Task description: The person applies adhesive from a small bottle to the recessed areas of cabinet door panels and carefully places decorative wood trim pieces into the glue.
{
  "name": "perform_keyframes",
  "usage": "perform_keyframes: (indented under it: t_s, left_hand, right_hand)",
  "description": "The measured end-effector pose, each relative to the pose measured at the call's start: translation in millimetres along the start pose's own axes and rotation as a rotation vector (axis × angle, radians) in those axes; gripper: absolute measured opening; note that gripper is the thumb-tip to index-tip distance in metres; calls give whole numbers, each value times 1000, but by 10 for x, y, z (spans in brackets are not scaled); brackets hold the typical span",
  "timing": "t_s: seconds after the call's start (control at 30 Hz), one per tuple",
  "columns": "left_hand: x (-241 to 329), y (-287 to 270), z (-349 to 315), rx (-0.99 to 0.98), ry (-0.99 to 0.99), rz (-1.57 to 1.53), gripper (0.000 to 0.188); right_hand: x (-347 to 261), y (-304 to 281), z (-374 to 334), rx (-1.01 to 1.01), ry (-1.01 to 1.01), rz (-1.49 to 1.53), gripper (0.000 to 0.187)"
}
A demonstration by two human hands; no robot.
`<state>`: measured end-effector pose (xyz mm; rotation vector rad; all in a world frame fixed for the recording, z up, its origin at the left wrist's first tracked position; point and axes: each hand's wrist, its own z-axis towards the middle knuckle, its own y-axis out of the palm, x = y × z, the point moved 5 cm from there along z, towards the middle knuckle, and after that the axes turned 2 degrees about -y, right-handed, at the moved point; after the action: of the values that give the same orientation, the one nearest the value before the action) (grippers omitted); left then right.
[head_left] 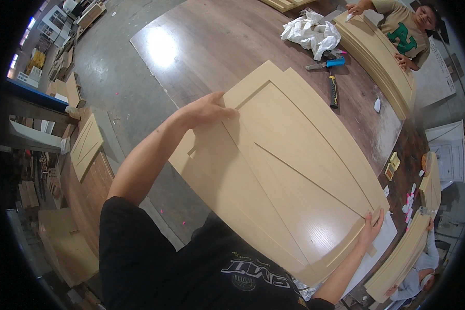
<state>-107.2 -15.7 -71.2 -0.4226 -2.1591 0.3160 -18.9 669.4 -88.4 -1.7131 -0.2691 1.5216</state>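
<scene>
Pale tan cabinet door panels (294, 150) with recessed centres lie overlapped in front of me, at least two of them by their edges. My left hand (210, 109) grips the far left edge of the panels, thumb on the upper face, the other fingers partly hidden. At the near right corner my right hand (372, 227) holds the edge, with fingers over the rim. The panels slant across the view above the brown wood-look table (212, 36), their near left side close to my body. Whether they rest on the table is hidden.
Beyond the panels lie a blue-handled tool (336, 62), a black-and-yellow-handled hammer (334, 92) and crumpled white plastic (311, 33). A co-worker (405, 31) touches a panel stack (380, 62) at far right. Another person (421, 263) handles panels (398, 258) at near right.
</scene>
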Motion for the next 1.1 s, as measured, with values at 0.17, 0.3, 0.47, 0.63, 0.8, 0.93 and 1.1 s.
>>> perform_keyframes:
  t_s: [0.17, 0.3, 0.47, 0.63, 0.8, 0.93, 1.1]
  left_hand:
    - [82, 18, -91, -40, -20, -14, 64]
    - [2, 15, -44, -103, 10, -120, 63]
    - [-20, 49, 38, -53, 40, -210, 59]
    - [59, 35, -28, -28, 4, -105, 62]
    - [-23, 2, 34, 1, -10, -107, 66]
    - [-22, -4, 50, 1, -26, -111, 65]
    - [1, 5, 41, -20, -23, -148, 63]
  right_hand:
    - [19, -15, -27, 14, 2, -19, 67]
    - [19, -8, -17, 37, -29, -79, 60]
    - [40, -1, -10, 36, -17, -32, 59]
    - [-54, 0, -25, 34, -41, -59, 59]
    - [-10, -3, -9, 5, -22, -23, 67]
    - [51, -14, -3, 6, -5, -27, 66]
    - [6, -20, -10, 6, 8, -41, 65]
